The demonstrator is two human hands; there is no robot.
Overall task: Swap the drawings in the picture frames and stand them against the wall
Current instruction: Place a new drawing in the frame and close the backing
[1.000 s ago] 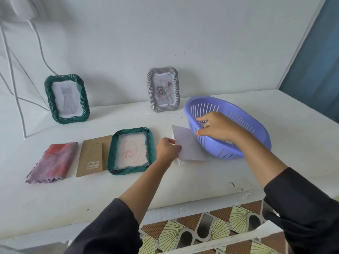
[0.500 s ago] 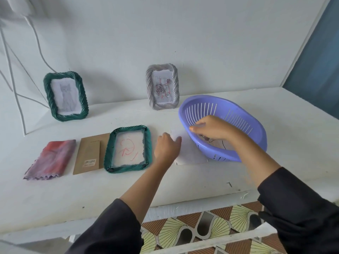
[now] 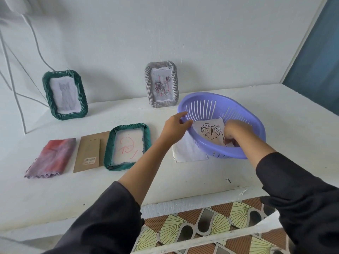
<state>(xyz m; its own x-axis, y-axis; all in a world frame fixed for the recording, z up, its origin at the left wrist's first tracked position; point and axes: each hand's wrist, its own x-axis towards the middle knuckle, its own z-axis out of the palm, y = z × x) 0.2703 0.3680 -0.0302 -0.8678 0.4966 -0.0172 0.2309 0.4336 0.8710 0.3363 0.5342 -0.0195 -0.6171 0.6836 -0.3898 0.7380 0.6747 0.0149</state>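
The white table (image 3: 183, 180) runs to the wall. On its right part sits the purple basket (image 3: 220, 153), tipped, its opening facing up and toward the person. Two frames stand upright against the wall with their long axes vertical: the green standing frame (image 3: 65, 95) at left, turned slightly right, and the grey frame (image 3: 161, 84) just behind the basket. The flat green frame (image 3: 127, 146) lies on the table, long axis pointing from the person toward the wall, with a red-lined drawing inside it. Touching its left side is the brown backing board (image 3: 88, 153), then the folded cloth (image 3: 51, 158), both lying the same way. A white sheet (image 3: 189, 151) lies partly under the basket's left edge.

The leaf drawing (image 3: 211, 131) lies inside the basket, stem toward the person. The right hand (image 3: 233, 132) pinches its near right corner with curled fingers. The left hand (image 3: 174, 127) grips the basket's left rim.

A second ago the left hand held the white sheet and the right hand held the rim.
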